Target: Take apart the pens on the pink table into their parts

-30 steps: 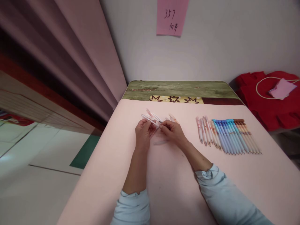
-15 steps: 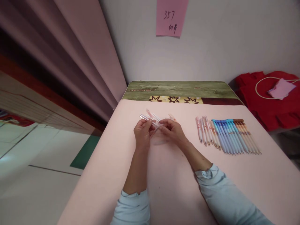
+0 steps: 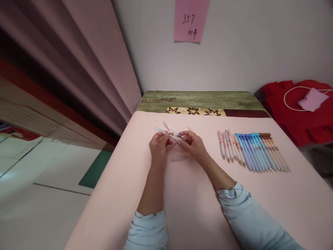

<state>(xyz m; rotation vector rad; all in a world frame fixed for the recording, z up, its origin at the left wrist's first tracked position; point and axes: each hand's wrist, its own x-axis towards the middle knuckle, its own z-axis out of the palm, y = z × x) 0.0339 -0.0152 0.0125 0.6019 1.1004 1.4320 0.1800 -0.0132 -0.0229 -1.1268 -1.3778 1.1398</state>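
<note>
My left hand (image 3: 158, 147) and my right hand (image 3: 193, 146) meet over the pink table (image 3: 187, 194), both pinching a thin clear pen part (image 3: 166, 133) that sticks out up and to the left. A few loose pink and white pens (image 3: 170, 128) lie just behind my fingers. Another pale pen (image 3: 191, 130) pokes out past my right hand. A faint clear piece (image 3: 178, 159) rests on the table below my hands. To the right lies a neat row of pens (image 3: 253, 150), pink, then blue, then brown.
A green and yellow patterned cloth (image 3: 197, 102) covers the table's far end against the wall. A pink note (image 3: 191, 20) hangs on the wall. A red cloth (image 3: 299, 114) with a pink paper lies at the right. A curtain (image 3: 85, 62) hangs on the left.
My hands have stayed together in almost the same spot. The clear part between my fingers has shifted slightly, and my right fingers have closed nearer to my left hand.
</note>
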